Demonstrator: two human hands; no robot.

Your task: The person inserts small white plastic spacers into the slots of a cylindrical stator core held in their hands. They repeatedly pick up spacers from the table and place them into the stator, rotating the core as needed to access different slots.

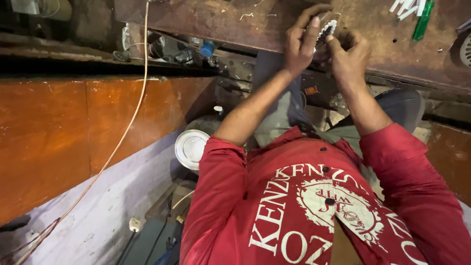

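Note:
Both hands meet at the top of the head view, over a worn brown workbench (235, 19). My left hand (300, 41) and my right hand (349, 55) together grip a small round metal part (326, 28) with white teeth around its rim. Fingers cover most of the part, so its full shape is hidden. Red sleeves run down from both forearms to a red shirt with white print.
A green tool handle (423, 20) and white sticks (404, 7) lie at the bench's top right. A thin pale wire (128, 122) runs down across an orange-brown panel (64, 137). A round white metal lid (190, 147) lies below the bench. A blue cap (207, 48) sits among clutter.

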